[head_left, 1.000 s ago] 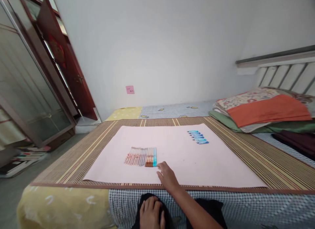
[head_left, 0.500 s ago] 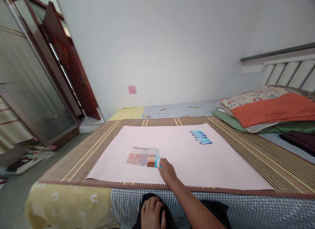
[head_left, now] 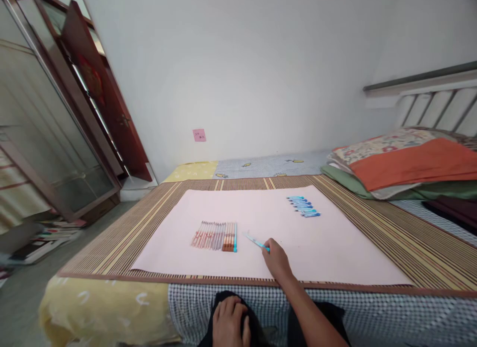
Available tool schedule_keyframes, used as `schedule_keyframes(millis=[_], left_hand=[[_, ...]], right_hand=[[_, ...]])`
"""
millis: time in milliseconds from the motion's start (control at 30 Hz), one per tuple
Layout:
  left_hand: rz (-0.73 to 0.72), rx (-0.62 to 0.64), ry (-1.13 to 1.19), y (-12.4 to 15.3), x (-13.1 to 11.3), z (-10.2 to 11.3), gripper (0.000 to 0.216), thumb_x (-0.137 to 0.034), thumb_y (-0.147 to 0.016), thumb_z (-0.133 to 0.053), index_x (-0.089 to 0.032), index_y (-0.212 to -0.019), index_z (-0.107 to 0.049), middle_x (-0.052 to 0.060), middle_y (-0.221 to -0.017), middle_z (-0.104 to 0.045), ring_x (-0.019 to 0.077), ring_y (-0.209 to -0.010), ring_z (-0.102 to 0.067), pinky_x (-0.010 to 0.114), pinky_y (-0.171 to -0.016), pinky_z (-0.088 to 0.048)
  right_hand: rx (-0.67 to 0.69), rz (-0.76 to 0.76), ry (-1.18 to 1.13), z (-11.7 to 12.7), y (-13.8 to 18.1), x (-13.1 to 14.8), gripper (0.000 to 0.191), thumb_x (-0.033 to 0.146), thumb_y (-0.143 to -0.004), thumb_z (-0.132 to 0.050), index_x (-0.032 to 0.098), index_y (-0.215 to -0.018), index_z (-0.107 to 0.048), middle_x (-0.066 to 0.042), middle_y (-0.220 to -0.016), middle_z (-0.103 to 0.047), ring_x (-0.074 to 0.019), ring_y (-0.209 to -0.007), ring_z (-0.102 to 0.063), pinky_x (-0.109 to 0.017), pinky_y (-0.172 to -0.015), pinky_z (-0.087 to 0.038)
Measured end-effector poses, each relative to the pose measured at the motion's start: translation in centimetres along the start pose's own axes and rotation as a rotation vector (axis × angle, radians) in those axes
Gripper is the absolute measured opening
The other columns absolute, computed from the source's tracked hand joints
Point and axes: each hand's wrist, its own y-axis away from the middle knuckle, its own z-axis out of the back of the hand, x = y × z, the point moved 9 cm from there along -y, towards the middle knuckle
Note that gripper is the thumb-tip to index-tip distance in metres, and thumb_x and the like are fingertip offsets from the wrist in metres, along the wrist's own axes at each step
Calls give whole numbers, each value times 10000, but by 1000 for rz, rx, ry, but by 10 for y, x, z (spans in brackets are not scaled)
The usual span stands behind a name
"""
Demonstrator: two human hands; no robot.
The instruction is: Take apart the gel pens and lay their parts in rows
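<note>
My right hand is closed on the near end of a light blue pen, which slants up and to the left over a large pink paper sheet. Just left of it lies a tidy row of pens, pinkish, then orange, with one blue pen at its right end. A small group of blue pen caps lies farther back on the right of the sheet. My left hand rests on dark cloth on my lap, fingers curled loosely.
The sheet lies on a striped bamboo mat over a bed with checked bedding. Folded blankets are stacked at the right by the headboard. A glass cabinet and stacked books stand on the left.
My right hand has taken the blue pen from the right end of the row and drawn it away to the right. The left hand stays on my lap.
</note>
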Motion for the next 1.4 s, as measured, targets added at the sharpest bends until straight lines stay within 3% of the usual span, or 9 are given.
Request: schedule_keyframes(millis=[100, 267, 400, 567, 733, 967, 1100, 1233, 1400], left_hand=[[-15, -22, 20, 0, 1, 3, 210, -110, -816, -563, -249, -921, -680, 73, -1052, -707, 275, -1026, -643, 444, -938, -464], [-8, -23, 57, -3, 0, 5, 197, -124, -829, -562, -246, -916, -691, 76, -1047, -710, 281, -1022, -640, 450, -930, -472], [-1, 19, 121, -6, -12, -1, 203, -146, -847, -543, -237, -922, -709, 96, -1054, -716, 282, -1013, -642, 444, -914, -489], [43, 7, 336, -5, -32, 0, 157, -285, -887, -575, -241, -929, -720, 106, -1030, -726, 303, -1013, -654, 489, -974, -475], [379, 30, 759, -19, -27, -3, 366, -551, -928, -561, -221, -946, -717, 97, -901, -733, 275, -887, -677, 401, -851, -527], [651, 126, 1170, -96, -53, -21, 697, -778, -725, -673, -170, -1066, -677, 97, -868, -732, 231, -730, -683, 305, -600, -495], [727, 352, 1409, -144, -87, -56, 724, -781, -659, -721, -131, -971, -660, 105, -808, -723, 162, -562, -639, 230, -468, -388], [673, 236, 1547, -197, -95, -65, 556, -588, -589, -867, -113, -791, -662, 17, -620, -636, 57, -437, -471, 192, -434, -269], [593, 82, 1528, -242, -88, -73, 419, -424, -647, -845, -120, -901, -710, 14, -664, -661, 83, -499, -507, 206, -483, -347]], right_hand=[[-35, -87, -246, 16, 0, -22, 193, 424, -786, -638, 241, -756, -587, -23, -666, -661, -227, -698, -642, -323, -667, -480], [-93, -255, -661, 38, 8, -50, 516, 681, -635, -741, 208, -786, -600, -71, -705, -732, -241, -674, -718, -369, -669, -574], [-131, -330, -888, 49, 17, -53, 585, 643, -505, -873, 202, -777, -602, -56, -704, -734, -225, -702, -738, -321, -649, -586], [-142, -362, -1054, 59, 21, -39, 530, 554, -493, -938, 198, -747, -638, -36, -707, -736, -195, -702, -733, -254, -589, -568], [-161, -354, -1116, 81, 19, -25, 524, 516, -457, -975, 183, -720, -668, -18, -682, -727, -155, -651, -698, -216, -559, -546], [-286, -288, -1052, 116, 11, -22, 530, 564, -493, -951, 173, -712, -669, -3, -660, -703, -114, -611, -636, -189, -541, -507], [-261, -232, -1034, 115, -9, -6, 495, 547, -532, -945, 173, -710, -674, -16, -685, -713, -111, -611, -620, -198, -556, -503], [-264, -184, -1103, 114, -38, 15, 479, 552, -549, -936, 182, -755, -713, -29, -758, -731, -122, -638, -624, -223, -575, -515], [-121, -145, -1142, 99, -71, 35, 473, 564, -592, -913, 178, -823, -766, -21, -731, -688, -138, -679, -626, -243, -610, -522]])
